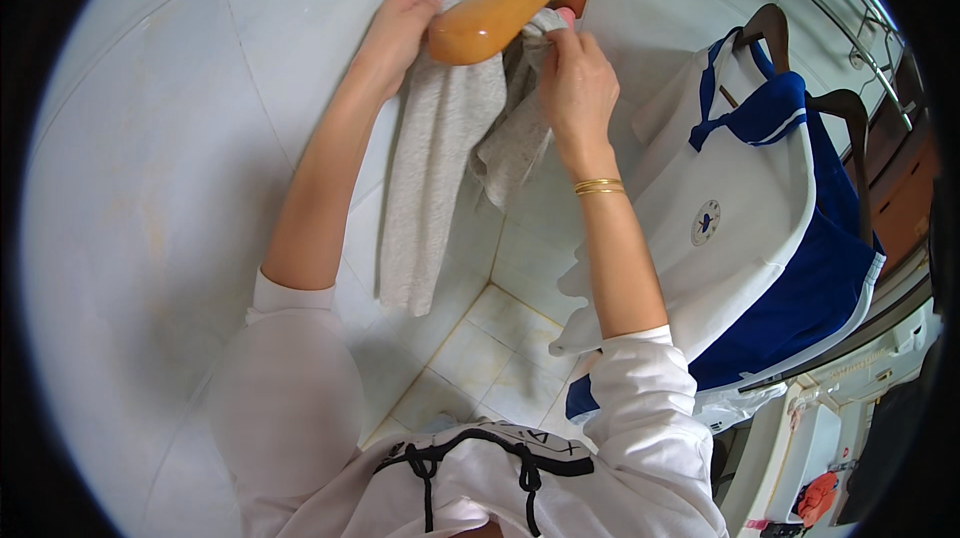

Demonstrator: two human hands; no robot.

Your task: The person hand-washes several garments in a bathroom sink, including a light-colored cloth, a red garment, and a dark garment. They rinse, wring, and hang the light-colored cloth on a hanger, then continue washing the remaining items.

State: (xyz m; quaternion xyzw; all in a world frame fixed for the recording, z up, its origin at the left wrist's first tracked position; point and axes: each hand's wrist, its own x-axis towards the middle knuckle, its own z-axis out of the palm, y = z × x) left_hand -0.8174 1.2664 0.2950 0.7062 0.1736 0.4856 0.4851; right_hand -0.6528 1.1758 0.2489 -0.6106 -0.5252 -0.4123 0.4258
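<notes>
Forward, left hand (pixel 402 20), right hand (pixel 580 81) (bangles (pixel 598 186) on), both gripping grey garment (pixel 428 163)

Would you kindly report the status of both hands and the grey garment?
Left hand and right hand: both gripping grey garment. Garment: hanging down, lower ends loose. In the way: wooden hanger, partly hiding garment's top.

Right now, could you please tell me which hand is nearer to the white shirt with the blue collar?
Right. The right hand is left of the white shirt; the left hand is farther left, beyond the wooden hanger.
</notes>
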